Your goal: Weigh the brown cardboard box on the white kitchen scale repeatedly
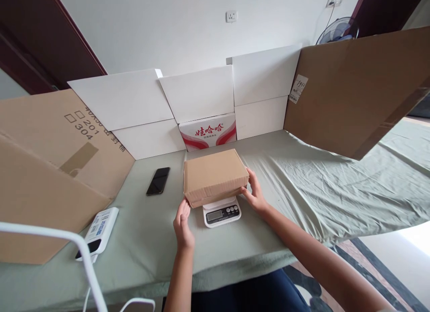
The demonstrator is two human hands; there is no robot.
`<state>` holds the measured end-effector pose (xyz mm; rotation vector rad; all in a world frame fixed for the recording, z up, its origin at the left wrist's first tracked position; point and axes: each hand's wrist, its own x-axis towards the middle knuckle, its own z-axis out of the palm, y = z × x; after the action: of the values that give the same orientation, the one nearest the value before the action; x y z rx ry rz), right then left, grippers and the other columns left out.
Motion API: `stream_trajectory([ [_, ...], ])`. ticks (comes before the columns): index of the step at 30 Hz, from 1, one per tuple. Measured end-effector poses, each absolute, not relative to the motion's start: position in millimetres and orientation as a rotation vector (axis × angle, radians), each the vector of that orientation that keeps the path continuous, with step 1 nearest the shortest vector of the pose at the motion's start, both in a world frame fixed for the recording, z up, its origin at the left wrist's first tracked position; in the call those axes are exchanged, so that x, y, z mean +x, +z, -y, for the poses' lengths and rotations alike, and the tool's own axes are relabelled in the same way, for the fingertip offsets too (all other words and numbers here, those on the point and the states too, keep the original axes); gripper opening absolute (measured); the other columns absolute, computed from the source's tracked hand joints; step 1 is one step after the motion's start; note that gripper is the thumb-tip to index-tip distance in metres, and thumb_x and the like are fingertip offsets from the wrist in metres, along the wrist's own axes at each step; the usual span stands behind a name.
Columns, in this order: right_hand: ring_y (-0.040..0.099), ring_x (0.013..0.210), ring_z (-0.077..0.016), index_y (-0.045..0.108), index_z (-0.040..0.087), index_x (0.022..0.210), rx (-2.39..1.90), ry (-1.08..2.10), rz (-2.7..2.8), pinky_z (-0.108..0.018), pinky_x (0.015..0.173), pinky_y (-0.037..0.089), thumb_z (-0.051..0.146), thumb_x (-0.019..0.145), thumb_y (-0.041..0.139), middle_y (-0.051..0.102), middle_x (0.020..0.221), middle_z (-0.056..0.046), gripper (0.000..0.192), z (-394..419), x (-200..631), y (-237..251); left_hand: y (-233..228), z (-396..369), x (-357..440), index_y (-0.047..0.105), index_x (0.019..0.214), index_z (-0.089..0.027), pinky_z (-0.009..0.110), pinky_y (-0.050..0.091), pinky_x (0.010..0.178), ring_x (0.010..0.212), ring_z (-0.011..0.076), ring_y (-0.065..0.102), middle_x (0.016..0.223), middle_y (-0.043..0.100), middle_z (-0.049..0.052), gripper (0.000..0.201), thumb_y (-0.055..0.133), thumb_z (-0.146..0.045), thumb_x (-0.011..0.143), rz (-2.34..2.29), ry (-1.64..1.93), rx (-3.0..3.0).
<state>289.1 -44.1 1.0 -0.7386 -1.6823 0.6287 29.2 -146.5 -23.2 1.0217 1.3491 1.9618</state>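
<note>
A closed brown cardboard box [215, 175] rests on a small white digital scale [221, 212] in the middle of the green-covered table [302, 186]. My right hand [254, 191] touches the box's right side, fingers spread along its edge. Just off the box's front left corner is my left hand [183, 222], flat with its fingers together, fingertips close to or just touching the box. Neither hand grips anything. The scale's display and buttons face me below the box.
A black phone [158, 181] lies left of the box. A white power bank or device [99, 231] sits at front left behind a white rod. Cardboard sheets [50, 168] and white boards [201, 92] stand around the table's back and sides.
</note>
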Motion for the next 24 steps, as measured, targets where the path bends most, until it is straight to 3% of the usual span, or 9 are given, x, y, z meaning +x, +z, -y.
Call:
stream_trajectory([
  [8,0.051,0.130,-0.0317,0.034,0.034,0.154,-0.756,0.666,1.536,-0.053,0.107,0.047,0.058,0.098,0.048,0.046,0.147,-0.011,0.062,43.3,290.5,-0.5,-10.7,146.7,33.1,0.062,0.141,-0.015,0.048,0.041,0.118,0.142,0.0336,0.051,0.150,0.056,0.020,0.072,0.052,-0.065,0.091,-1.287,2.098,1.040],
  [14,0.051,0.136,-0.0316,0.035,0.035,0.154,-0.776,0.847,1.488,-0.052,0.111,0.045,0.058,0.098,0.046,0.050,0.150,-0.009,0.061,44.2,289.3,-3.3,-19.5,145.3,30.8,0.066,0.137,-0.014,0.048,0.043,0.117,0.138,0.0347,0.055,0.147,0.059,0.021,0.073,0.053,-0.068,0.089,-1.322,2.026,0.983],
  [18,0.042,0.147,-0.0320,0.030,0.037,0.156,-0.784,0.900,1.508,-0.053,0.117,0.040,0.059,0.098,0.046,0.041,0.161,-0.006,0.064,45.3,285.3,3.0,-13.2,143.2,37.4,0.065,0.138,-0.014,0.048,0.040,0.118,0.140,0.0346,0.053,0.146,0.060,0.020,0.071,0.054,-0.065,0.090,-1.276,1.977,0.990],
  [24,0.034,0.154,-0.0300,0.017,0.032,0.161,-0.705,0.730,1.489,-0.049,0.126,0.033,0.059,0.097,0.047,0.030,0.168,-0.006,0.075,-2.0,269.7,44.1,39.7,80.3,31.7,0.064,0.140,-0.019,0.046,0.036,0.120,0.146,0.0326,0.046,0.150,0.057,0.018,0.065,0.054,-0.062,0.092,-1.057,2.058,1.161],
])
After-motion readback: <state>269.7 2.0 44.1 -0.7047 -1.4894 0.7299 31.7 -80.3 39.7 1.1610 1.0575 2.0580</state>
